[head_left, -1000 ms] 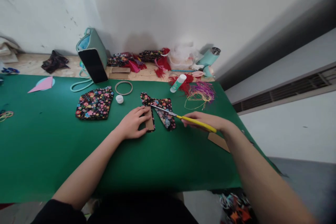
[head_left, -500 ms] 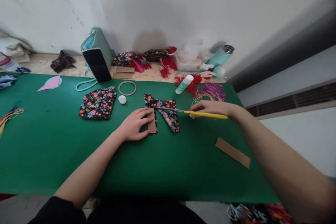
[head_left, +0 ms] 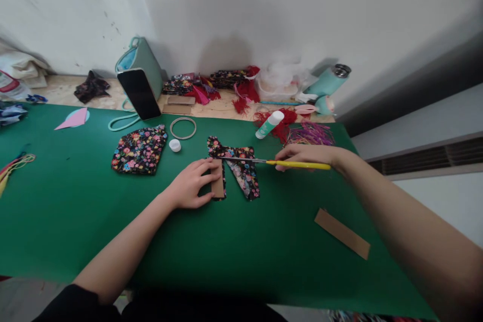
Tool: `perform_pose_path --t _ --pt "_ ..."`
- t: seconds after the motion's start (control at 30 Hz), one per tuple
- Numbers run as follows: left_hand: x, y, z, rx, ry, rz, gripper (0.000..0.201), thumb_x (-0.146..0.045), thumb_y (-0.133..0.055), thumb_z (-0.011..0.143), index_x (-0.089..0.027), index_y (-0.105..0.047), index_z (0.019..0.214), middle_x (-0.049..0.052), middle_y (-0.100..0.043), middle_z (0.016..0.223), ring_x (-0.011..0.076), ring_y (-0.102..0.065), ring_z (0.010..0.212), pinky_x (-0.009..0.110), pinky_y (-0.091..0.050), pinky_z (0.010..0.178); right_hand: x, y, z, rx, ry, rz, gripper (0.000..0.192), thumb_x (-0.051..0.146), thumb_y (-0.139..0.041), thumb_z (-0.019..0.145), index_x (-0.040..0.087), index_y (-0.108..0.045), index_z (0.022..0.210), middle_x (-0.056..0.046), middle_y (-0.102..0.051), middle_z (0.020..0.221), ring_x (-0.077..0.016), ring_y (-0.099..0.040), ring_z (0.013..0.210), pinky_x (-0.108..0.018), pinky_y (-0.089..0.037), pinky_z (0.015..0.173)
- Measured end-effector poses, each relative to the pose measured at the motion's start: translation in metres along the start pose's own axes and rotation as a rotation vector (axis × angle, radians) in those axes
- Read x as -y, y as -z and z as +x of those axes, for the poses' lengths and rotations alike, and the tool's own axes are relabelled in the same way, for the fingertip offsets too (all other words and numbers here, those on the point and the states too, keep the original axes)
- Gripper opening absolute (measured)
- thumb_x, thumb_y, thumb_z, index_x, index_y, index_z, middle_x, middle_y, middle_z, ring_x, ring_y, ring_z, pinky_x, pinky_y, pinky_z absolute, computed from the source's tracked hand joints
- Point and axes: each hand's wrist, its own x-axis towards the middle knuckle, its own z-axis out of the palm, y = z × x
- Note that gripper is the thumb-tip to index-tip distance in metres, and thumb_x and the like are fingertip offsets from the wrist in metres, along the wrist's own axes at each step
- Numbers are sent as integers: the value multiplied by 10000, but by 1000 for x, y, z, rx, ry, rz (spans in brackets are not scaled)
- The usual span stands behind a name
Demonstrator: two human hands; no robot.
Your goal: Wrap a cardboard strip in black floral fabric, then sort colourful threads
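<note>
Scissors (head_left: 290,164): yellow handles at right, metal blades pointing left, roughly level across cloth (head_left: 249,173), tips by far end of card (head_left: 219,188). Cloth: black floral print, irregular outline, bunched at far left corner, right flap slanting toward near side, partly paler. Card: plain brown, narrow, flat over cloth's left part, print showing along right edge.

Brown card (head_left: 219,187) part-hidden by left hand (head_left: 193,182), right arm (head_left: 392,206) cropped at edge, glue stick (head_left: 268,126) (print too small to read)
</note>
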Motion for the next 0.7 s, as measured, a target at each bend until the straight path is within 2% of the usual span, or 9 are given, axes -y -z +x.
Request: perform_pose_path --t 0.13,0.27,0.47,0.6,0.7 --pt "0 0 0 4 -5 0 515 -290 -604 784 -176 -536 1281 153 -471 1390 324 -369 1348 516 -324 1102 3 -2 -3 81 -10 39 373 541 -705 629 181 -679 726 22 -520 606 -67 -389 421 -204 -255 352" --pt "0 1 0 3 -7 2 504 -295 -604 790 -162 -544 1272 156 -475 1386 318 -374 1346 503 -319 1109 9 -4 -7 87 22 66 257 405 -617 773 153 -634 723 62 -436 545 -33 -339 389 -199 -201 363" --pt "-1 1 1 10 2 2 513 -304 -601 792 -179 -536 1285 155 -475 1387 329 -372 1346 524 -325 1100 23 -5 -13 88 -36 138 185 225 -567 823 139 -613 665 69 -484 523 -25 -367 378 -205 -218 384" --pt "-2 2 1 12 0 3 507 -302 -603 791 -174 -542 1277 158 -477 1384 329 -374 1346 519 -333 1098 25 -6 -12 74 -62 196 180 198 -567 816 138 -602 650 75 -483 501 -27 -370 387 -203 -208 391" --pt "-2 2 1 7 -1 9 495 -299 -595 797 -171 -545 1273 153 -480 1383 322 -374 1348 512 -336 1099 20 -4 -8 140 -5 196 244 223 -505 851 140 -581 634 82 -461 495 -24 -365 388 -206 -205 399"
